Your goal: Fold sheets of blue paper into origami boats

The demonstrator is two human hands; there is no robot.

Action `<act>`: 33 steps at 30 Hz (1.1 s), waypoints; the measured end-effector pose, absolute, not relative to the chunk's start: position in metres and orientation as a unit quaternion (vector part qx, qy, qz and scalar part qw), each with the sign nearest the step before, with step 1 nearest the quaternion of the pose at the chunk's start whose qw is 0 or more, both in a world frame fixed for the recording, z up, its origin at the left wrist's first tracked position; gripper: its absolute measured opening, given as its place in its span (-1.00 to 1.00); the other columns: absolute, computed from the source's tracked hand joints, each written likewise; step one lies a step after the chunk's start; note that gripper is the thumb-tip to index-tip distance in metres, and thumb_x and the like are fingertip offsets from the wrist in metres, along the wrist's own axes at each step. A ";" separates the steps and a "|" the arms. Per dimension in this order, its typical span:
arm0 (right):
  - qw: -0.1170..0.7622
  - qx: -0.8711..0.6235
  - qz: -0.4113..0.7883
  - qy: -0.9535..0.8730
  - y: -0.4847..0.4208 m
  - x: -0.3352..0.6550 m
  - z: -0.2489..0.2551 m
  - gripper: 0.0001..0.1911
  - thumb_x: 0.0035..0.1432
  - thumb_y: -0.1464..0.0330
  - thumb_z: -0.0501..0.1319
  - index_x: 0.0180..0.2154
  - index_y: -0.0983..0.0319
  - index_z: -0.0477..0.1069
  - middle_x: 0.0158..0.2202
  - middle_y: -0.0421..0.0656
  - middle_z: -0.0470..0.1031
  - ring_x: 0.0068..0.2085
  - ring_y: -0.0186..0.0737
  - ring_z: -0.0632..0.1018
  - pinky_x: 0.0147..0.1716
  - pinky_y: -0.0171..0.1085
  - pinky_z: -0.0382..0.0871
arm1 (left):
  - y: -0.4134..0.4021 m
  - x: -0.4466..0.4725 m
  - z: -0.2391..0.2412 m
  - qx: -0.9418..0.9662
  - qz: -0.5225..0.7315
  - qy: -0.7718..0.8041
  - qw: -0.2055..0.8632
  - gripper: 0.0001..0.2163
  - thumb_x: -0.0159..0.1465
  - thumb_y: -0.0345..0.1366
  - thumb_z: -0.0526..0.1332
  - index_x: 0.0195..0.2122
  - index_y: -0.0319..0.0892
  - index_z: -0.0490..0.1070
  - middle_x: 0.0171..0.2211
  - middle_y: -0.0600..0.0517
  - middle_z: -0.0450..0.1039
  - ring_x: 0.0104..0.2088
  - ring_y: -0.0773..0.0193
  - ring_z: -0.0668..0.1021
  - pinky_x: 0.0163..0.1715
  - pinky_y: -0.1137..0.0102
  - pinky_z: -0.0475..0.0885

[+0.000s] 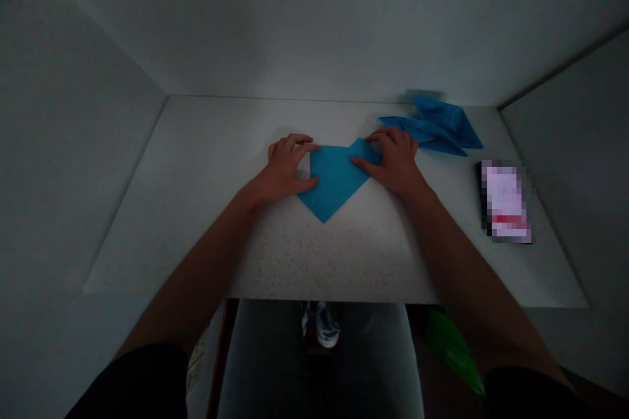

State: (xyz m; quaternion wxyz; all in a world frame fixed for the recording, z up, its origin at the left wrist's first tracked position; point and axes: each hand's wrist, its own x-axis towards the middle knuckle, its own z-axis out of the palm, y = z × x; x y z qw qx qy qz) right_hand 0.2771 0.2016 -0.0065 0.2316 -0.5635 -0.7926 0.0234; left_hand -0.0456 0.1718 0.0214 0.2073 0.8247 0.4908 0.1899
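A blue sheet of origami paper [331,180] lies on the white table, one point toward me, with a small flap folded over at its upper right. My left hand [287,167] rests at its left edge, thumb and index finger spread apart on the paper. At the upper right, my right hand [393,154] has thumb and fingers closed on the folded flap. Just beyond that hand sit folded blue paper pieces [437,127], partly overlapping each other.
A phone [506,203] with a blurred, lit screen lies at the right of the table [196,209]. Walls rise behind and at both sides. Below the front edge are my legs, shoes [325,326] and a green object [455,350].
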 end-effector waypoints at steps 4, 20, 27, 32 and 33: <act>0.236 -0.569 0.062 -0.785 0.205 0.279 -0.006 -0.41 0.28 -0.18 0.41 0.04 0.14 0.58 0.08 0.10 0.63 0.11 0.30 0.57 0.13 0.23 0.36 | 0.171 -0.041 0.017 0.807 0.188 0.533 0.170 -0.14 0.16 0.17 0.59 0.40 -0.04 0.40 0.43 -0.25 0.34 0.44 -0.33 0.34 0.50 -0.22 0.10; 0.438 -0.464 0.280 -0.717 0.210 0.278 0.003 -0.62 0.52 -0.10 0.23 0.06 0.01 0.45 0.09 -0.03 0.70 0.11 0.06 0.69 0.10 0.09 0.63 | 0.173 -0.042 0.010 0.792 0.233 0.530 0.195 0.04 -0.06 0.17 0.72 0.35 -0.05 0.29 0.36 -0.23 0.38 0.36 -0.33 0.38 0.43 -0.18 0.13; 0.481 -0.440 0.328 -0.684 0.208 0.273 0.006 -0.50 0.45 -0.24 0.26 0.04 0.01 0.41 0.07 -0.03 0.70 0.08 0.06 0.71 0.02 0.07 0.65 | 0.172 -0.041 0.013 0.804 0.228 0.509 0.208 0.04 0.03 0.17 0.68 0.44 -0.04 0.28 0.36 -0.23 0.48 0.39 -0.35 0.41 0.48 -0.22 0.09; 0.517 -0.455 0.279 -0.669 0.216 0.280 0.003 -0.48 0.40 -0.27 0.31 0.01 -0.01 0.45 -0.02 -0.09 0.66 0.07 0.06 0.69 0.07 0.08 0.63 | 0.173 -0.043 0.016 0.791 0.259 0.481 0.275 -0.09 0.18 0.14 0.61 0.45 -0.02 0.27 0.19 -0.16 0.67 0.34 -0.24 0.55 0.50 -0.24 0.08; 0.526 -0.461 0.266 -0.663 0.218 0.283 0.000 -0.49 0.39 -0.26 0.33 0.00 -0.02 0.46 -0.04 -0.10 0.65 0.05 0.06 0.69 0.06 0.08 0.63 | 0.173 -0.043 0.016 0.790 0.263 0.464 0.302 -0.15 0.23 0.12 0.58 0.44 0.00 0.28 0.12 -0.12 0.71 0.29 -0.19 0.61 0.50 -0.24 0.10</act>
